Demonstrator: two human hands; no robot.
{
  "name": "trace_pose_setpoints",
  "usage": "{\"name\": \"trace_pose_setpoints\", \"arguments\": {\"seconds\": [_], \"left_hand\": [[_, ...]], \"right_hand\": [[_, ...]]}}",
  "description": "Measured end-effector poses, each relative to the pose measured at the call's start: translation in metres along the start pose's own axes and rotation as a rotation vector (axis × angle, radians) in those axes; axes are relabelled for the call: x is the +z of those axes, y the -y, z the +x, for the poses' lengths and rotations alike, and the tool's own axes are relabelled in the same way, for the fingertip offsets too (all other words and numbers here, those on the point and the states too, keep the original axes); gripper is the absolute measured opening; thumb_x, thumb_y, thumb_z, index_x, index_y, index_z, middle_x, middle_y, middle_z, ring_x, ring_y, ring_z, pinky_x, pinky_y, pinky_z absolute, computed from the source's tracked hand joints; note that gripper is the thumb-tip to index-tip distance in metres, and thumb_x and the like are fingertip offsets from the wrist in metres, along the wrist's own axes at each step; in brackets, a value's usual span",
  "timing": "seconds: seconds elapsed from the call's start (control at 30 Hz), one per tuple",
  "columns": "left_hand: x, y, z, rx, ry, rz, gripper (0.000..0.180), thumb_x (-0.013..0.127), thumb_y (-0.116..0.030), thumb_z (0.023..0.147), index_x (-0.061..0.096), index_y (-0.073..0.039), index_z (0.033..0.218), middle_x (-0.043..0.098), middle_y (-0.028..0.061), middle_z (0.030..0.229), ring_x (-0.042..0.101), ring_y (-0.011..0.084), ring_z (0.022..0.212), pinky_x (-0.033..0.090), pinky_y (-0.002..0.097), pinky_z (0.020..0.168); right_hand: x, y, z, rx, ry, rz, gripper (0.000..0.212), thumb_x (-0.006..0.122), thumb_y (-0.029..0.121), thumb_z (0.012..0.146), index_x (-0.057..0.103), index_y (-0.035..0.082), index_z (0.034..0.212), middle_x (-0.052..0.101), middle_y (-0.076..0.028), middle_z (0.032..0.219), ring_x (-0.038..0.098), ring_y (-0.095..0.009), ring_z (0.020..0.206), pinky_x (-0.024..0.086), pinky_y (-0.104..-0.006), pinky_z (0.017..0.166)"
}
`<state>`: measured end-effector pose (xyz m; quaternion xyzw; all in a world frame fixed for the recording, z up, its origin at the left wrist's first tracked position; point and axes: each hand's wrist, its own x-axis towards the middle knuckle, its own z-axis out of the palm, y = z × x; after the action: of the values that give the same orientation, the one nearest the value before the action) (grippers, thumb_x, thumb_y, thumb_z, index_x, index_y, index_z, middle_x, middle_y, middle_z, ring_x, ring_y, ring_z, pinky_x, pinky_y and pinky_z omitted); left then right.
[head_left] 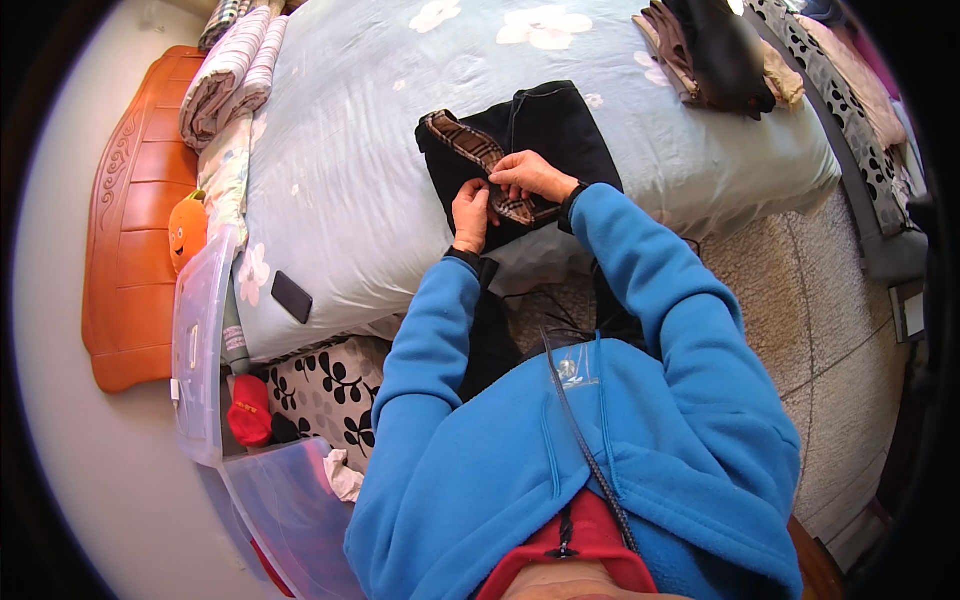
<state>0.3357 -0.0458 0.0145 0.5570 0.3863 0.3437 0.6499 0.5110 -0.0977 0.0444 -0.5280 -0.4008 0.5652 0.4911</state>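
Observation:
A folded black garment (572, 138), which looks like trousers, lies near the front edge of the bed. Its brown plaid inner band (463, 139) is turned outward and runs diagonally toward me. My left hand (470, 213) is closed at the near end of this band, its thumb and fingers pinching the cloth. Just right of it and slightly farther away, my right hand (537, 177) pinches the band too, palm down. The fingertips of both hands nearly meet. What lies exactly between them is too small to make out.
The bed (350, 130) has a pale blue flowered sheet. A dark phone (291, 297) rests near its left front corner. Dark clothes (720, 60) are piled at the far right. A rolled striped quilt (228, 80) and clear plastic bin (205, 340) stand left.

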Motion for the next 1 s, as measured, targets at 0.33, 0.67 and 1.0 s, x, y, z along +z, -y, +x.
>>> {"name": "trace_pose_setpoints", "arguments": {"seconds": [0.33, 0.67, 1.0], "left_hand": [[0.0, -0.126, 0.07, 0.674, 0.524, 1.001, 0.018, 0.067, -0.011, 0.088, 0.072, -0.003, 0.104, 0.071, 0.0146, 0.099, 0.069, 0.0336, 0.093, 0.054, 0.0383, 0.085], [0.027, -0.13, 0.12, 0.592, 0.847, 1.581, 0.017, 0.065, -0.013, 0.082, 0.075, -0.005, 0.095, 0.073, 0.0158, 0.095, 0.07, 0.0348, 0.092, 0.056, 0.043, 0.082], [0.02, -0.107, 0.108, 0.702, 0.622, 1.477, 0.017, 0.057, -0.009, 0.088, 0.072, -0.004, 0.095, 0.07, 0.0189, 0.098, 0.069, 0.0382, 0.095, 0.056, 0.0458, 0.084]], "right_hand": [[0.006, -0.001, -0.008, -0.074, -0.182, 0.066, 0.012, 0.064, 0.017, 0.095, 0.064, 0.005, 0.093, 0.065, -0.002, 0.074, 0.065, -0.01, 0.058, 0.048, -0.0249, 0.046], [0.011, -0.012, -0.008, -0.204, -0.279, 0.016, 0.01, 0.064, 0.014, 0.095, 0.063, 0.004, 0.097, 0.061, -0.001, 0.072, 0.057, -0.009, 0.052, 0.046, -0.026, 0.046], [-0.004, -0.001, -0.008, 0.001, 0.021, -0.047, 0.02, 0.073, 0.021, 0.091, 0.069, 0.002, 0.092, 0.065, -0.004, 0.076, 0.062, -0.01, 0.059, 0.05, -0.0243, 0.052]]}}
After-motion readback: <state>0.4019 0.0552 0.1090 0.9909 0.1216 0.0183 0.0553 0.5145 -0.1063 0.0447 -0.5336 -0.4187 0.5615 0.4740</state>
